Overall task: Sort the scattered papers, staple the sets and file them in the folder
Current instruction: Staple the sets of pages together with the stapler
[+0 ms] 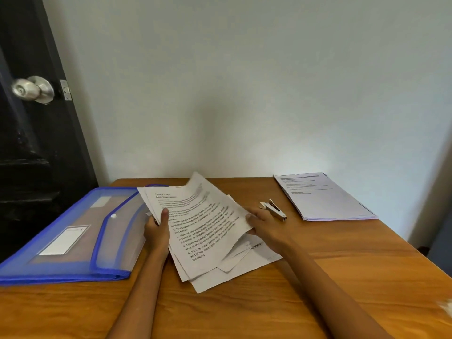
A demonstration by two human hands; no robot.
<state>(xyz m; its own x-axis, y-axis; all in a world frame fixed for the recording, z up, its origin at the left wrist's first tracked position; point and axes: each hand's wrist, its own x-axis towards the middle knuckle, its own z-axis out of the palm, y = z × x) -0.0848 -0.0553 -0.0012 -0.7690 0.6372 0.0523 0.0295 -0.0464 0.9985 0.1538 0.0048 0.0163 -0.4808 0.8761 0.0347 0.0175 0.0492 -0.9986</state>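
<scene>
Two bare forearms in view, no sleeves showing anywhere up to the bottom edge of the pic. Left hand and right hand both plain, no gloves, rings, watch or wristbands afaict. Nails too small/blurry to tell.

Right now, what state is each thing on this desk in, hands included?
Folder: flat on the desk, flap snapped shut.
Loose papers: uneven bundle, lifted at its left edge.
Left hand: grips the bundle's left edge, thumb on top.
Right hand: holds the bundle's right edge.
Stapler: lying untouched beside the right hand.
Neat stack: squared up, far right.
Door: ajar.
</scene>
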